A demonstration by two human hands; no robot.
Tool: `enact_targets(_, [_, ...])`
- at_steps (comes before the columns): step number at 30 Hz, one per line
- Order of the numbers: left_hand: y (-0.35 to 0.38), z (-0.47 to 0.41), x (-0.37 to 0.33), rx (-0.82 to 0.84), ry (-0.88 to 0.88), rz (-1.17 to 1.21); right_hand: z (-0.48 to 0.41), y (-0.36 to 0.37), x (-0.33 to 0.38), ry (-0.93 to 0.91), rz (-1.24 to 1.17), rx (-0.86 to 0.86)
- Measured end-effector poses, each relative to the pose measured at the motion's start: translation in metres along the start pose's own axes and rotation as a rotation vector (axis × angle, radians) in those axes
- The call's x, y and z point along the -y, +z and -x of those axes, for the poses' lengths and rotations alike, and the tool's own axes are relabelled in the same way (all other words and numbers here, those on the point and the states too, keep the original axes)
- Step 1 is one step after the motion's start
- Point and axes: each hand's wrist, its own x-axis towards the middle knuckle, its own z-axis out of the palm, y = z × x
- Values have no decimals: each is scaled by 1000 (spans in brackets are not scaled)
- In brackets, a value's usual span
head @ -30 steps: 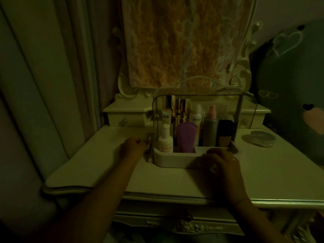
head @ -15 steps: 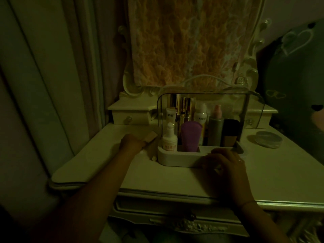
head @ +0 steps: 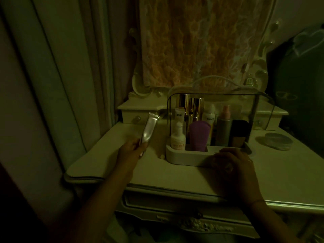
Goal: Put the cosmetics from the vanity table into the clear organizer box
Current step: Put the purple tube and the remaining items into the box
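The left hand (head: 133,149) grasps a silvery, crimped-end squeeze tube (head: 149,128) by its lower end. The tube stands raised and tilted over the cream-coloured tabletop (head: 175,178), just left of the clear organizer box with a white base (head: 184,157), and does not touch it.

The right hand (head: 233,165) lies against the front wall of the box's white base with its fingers bent. In the dim light I cannot tell whether it grips the wall or only rests there.

Inside the box, a small white bottle with an orange label (head: 178,138) and a purple upside-down tube (head: 199,135) stand in front. Behind them are gold lipstick cases (head: 192,107), a white spray can (head: 208,114), a grey bottle with a pink cap (head: 223,127) and a dark rectangular case (head: 239,132).

A small pale object (head: 162,156), too small to identify, lies on the tabletop just beside the box's left corner. A round clear lidded jar (head: 273,141) sits on the tabletop to the right of the box.
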Motion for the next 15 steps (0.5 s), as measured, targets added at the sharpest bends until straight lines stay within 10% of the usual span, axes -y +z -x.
enact_targets(15, [70, 87, -7, 349, 140, 155, 4, -5, 48, 153, -417, 59])
